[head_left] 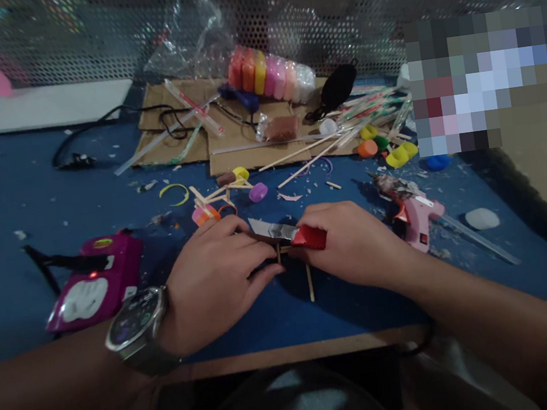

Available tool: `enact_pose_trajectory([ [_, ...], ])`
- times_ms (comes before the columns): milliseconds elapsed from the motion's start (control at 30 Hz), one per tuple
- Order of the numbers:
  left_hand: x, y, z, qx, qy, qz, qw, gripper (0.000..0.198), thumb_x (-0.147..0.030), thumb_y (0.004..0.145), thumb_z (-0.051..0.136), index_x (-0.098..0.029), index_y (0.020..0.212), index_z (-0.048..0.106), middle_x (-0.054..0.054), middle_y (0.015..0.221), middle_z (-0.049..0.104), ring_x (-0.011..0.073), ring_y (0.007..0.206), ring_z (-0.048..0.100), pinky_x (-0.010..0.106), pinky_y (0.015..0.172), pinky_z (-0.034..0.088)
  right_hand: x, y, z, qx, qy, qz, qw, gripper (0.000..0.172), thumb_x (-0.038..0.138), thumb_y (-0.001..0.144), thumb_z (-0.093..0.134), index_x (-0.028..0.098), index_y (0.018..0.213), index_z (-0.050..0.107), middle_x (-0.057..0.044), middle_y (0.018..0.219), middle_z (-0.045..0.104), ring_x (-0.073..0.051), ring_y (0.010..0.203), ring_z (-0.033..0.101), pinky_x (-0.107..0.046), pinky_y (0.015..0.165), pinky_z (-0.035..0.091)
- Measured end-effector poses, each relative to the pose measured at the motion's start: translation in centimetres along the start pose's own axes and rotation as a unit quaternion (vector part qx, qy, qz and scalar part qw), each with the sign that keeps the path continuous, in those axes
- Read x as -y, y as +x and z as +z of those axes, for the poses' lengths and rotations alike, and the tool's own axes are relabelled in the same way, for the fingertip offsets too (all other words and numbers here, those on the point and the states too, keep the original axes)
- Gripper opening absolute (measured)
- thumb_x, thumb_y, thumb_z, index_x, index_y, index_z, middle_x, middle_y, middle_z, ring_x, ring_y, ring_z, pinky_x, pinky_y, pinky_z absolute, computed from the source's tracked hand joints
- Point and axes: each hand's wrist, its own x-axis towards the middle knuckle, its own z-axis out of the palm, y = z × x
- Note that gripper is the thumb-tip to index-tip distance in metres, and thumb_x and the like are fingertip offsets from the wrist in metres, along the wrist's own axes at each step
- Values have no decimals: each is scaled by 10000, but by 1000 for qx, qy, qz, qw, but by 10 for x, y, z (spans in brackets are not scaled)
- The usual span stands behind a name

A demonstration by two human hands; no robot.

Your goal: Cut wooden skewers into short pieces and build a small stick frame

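My right hand [353, 241] is closed around a red-handled utility knife [291, 233], whose blade points left across thin wooden sticks [309, 281] lying on the blue table top [248, 316]. My left hand [215, 280], with a wristwatch [136, 327] on its wrist, has its fingers curled and pressed down on the sticks just under the blade. The spot where blade and sticks meet is partly hidden by my fingers.
A pink glue gun [419, 216] lies right of my right hand, a magenta device [95, 282] to the left. Behind are a small stick-and-bottle-cap model [217, 202], loose caps [400, 154], skewers [307, 153], cardboard sheets [244, 135], stacked coloured tubs [269, 74] and a perforated metal wall [104, 32].
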Motion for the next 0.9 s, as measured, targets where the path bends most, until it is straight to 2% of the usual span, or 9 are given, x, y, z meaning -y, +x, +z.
enact_pose_trajectory([
  [333,1,1,1,-13,15,5,1000,159,-341,1023,734,-217,944,795,49,851,742,291,909,618,430,807,468,-2,0,0,11,21,-20,1000,121,260,939,754,197,841,717,-22,887,699,-196,812,635,-335,718,377],
  [567,0,1,1,-11,21,1,1000,160,-352,1027,732,-225,956,798,44,847,748,286,908,624,423,801,469,-2,0,1,13,24,-14,1000,169,305,952,761,199,833,707,-22,890,694,-192,803,626,-336,703,371],
  [900,0,1,2,-8,11,3,1000,150,-360,1026,739,-237,959,794,35,872,768,277,915,632,421,817,482,0,0,1,9,17,-12,1000,164,267,932,759,210,808,667,-17,867,679,-194,790,609,-337,698,346],
])
